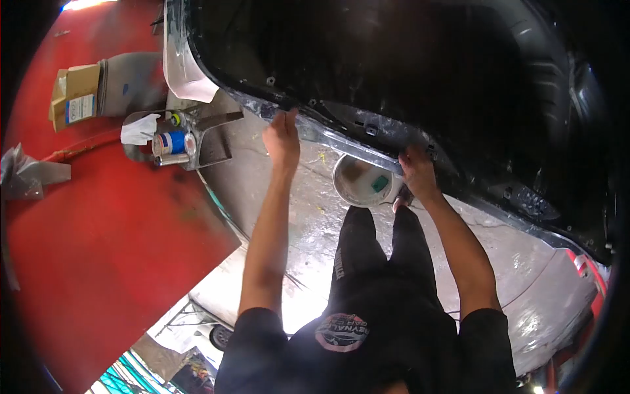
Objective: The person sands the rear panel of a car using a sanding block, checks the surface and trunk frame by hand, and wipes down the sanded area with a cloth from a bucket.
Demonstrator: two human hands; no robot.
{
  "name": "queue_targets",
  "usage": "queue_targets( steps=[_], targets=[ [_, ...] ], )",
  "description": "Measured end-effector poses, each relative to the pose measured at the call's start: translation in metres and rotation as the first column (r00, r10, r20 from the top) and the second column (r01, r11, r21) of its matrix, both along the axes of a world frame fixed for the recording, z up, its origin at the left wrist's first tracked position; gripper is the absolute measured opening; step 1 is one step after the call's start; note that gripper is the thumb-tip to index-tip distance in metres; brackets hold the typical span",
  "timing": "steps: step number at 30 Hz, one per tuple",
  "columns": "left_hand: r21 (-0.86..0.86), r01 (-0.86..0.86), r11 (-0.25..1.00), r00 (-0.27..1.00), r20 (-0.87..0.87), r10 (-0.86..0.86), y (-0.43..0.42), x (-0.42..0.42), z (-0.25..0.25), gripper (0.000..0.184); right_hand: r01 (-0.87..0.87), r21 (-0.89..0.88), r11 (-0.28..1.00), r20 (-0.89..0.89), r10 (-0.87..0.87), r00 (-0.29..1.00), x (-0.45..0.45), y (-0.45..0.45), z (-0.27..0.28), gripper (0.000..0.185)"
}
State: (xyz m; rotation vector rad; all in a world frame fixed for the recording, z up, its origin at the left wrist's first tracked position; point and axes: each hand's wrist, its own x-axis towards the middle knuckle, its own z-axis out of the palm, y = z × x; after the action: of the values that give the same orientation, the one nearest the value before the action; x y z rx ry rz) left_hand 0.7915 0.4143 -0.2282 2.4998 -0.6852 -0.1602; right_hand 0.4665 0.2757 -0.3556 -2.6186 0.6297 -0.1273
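Note:
A large black car body panel (394, 59) with a wet-looking, scuffed rim fills the top and right of the head view. My left hand (282, 143) is closed at its near rim, fingertips dark against the edge. Further right along that rim, my right hand (420, 172) curls its fingers over the edge, with the tips partly lost in shadow. Between and below my hands, a whitish bucket (338, 185) stands on the floor near my feet. A teal block (379, 184) lies inside it. The panel's rim overlaps the bucket's upper side.
To the left, a metal stand (214, 146) carries a blue-labelled can (172, 142), a white cloth (139, 129) and a yellow-green roll. Beyond it is an open cardboard box (80, 95). A red panel (125, 256) spans the left, with clear plastic (33, 174) on it. The concrete floor (308, 223) looks wet.

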Motion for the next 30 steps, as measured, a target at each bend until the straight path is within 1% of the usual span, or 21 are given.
queue_targets(
  steps=[2,4,5,7,8,10,11,12,13,14,17,20,21,22,24,25,28,29,30],
  targets=[
    [-0.104,0.131,0.986,0.972,0.208,-0.108,-0.017,0.006,-0.008,0.028,0.01,0.04,0.999,-0.048,-0.008,0.999,-0.001,0.003,0.001,0.032],
    [-0.084,0.128,0.988,0.968,0.227,-0.106,-0.016,0.006,-0.01,0.028,0.026,0.12,0.992,-0.124,-0.011,0.992,0.003,0.004,0.012,0.031],
    [-0.084,0.122,0.989,0.966,0.24,-0.099,-0.016,0.007,-0.01,0.027,0.012,0.084,0.996,-0.072,-0.006,0.997,0.002,0.003,0.009,0.031],
    [-0.088,0.082,0.993,0.99,0.123,-0.071,-0.012,0.008,-0.006,0.029,-0.015,0.005,1.0,0.041,0.015,0.999,0.004,-0.001,0.005,0.029],
    [-0.083,0.066,0.994,0.996,0.063,-0.061,-0.007,0.008,-0.003,0.03,-0.022,-0.031,0.999,0.065,0.024,0.998,0.004,-0.001,0.002,0.03],
    [-0.125,-0.004,0.992,0.997,0.071,0.013,0.001,0.009,0.022,0.032,-0.026,-0.103,0.994,0.11,0.038,0.993,0.005,-0.004,0.012,0.032],
    [-0.147,-0.032,0.989,0.997,0.07,0.043,0.001,0.015,0.034,0.033,-0.002,-0.1,0.995,0.152,0.017,0.988,0.005,-0.002,0.008,0.031],
    [-0.095,0.034,0.995,0.973,0.233,-0.011,-0.005,0.029,0.045,0.036,0.02,-0.093,0.995,0.189,-0.002,0.982,0.003,0.003,-0.001,0.03],
    [-0.1,0.074,0.992,0.958,0.284,-0.043,-0.017,0.032,0.05,0.036,0.044,-0.091,0.995,0.228,-0.022,0.973,0.004,0.002,-0.004,0.03],
    [-0.101,0.105,0.989,0.94,0.333,-0.066,-0.022,0.034,0.053,0.036,0.032,-0.089,0.996,0.207,-0.013,0.978,0.001,0.0,-0.006,0.03],
    [-0.109,0.08,0.991,0.943,0.331,-0.04,-0.017,0.038,0.042,0.036,-0.01,-0.051,0.999,0.133,0.017,0.991,0.002,0.002,0.001,0.034],
    [-0.065,-0.004,0.998,0.985,0.171,0.015,-0.013,0.031,0.068,0.037,-0.036,-0.021,0.999,0.037,0.037,0.999,0.004,0.0,0.007,0.04],
    [-0.184,0.06,0.981,0.961,0.275,-0.008,-0.01,0.03,0.073,0.036,-0.035,-0.024,0.999,0.017,0.036,0.999,0.003,0.0,0.009,0.043],
    [-0.204,0.064,0.977,0.961,0.277,-0.005,-0.014,0.036,0.083,0.035,-0.027,-0.028,0.999,-0.006,0.027,1.0,0.001,-0.002,0.007,0.045],
    [-0.231,0.069,0.971,0.963,0.268,-0.004,-0.022,0.048,0.102,0.034,-0.017,-0.064,0.998,0.051,0.02,0.998,-0.002,0.002,-0.002,0.05],
    [-0.247,0.127,0.961,0.931,0.363,-0.03,-0.026,0.044,0.106,0.033,-0.022,-0.081,0.996,0.08,0.029,0.996,-0.004,0.004,-0.006,0.052],
    [-0.232,0.18,0.956,0.917,0.391,-0.078,-0.021,0.049,0.11,0.035,-0.032,0.045,0.998,-0.058,0.034,0.998,-0.002,0.002,-0.004,0.054],
    [-0.277,0.079,0.958,0.982,0.189,-0.026,-0.019,0.045,0.112,0.037,-0.038,0.011,0.999,-0.032,0.038,0.999,-0.002,0.001,-0.005,0.054],
    [-0.296,0.049,0.954,0.987,0.161,-0.001,-0.016,0.04,0.118,0.038,-0.037,-0.028,0.999,-0.006,0.036,0.999,-0.001,0.0,-0.005,0.053]
  ],
)
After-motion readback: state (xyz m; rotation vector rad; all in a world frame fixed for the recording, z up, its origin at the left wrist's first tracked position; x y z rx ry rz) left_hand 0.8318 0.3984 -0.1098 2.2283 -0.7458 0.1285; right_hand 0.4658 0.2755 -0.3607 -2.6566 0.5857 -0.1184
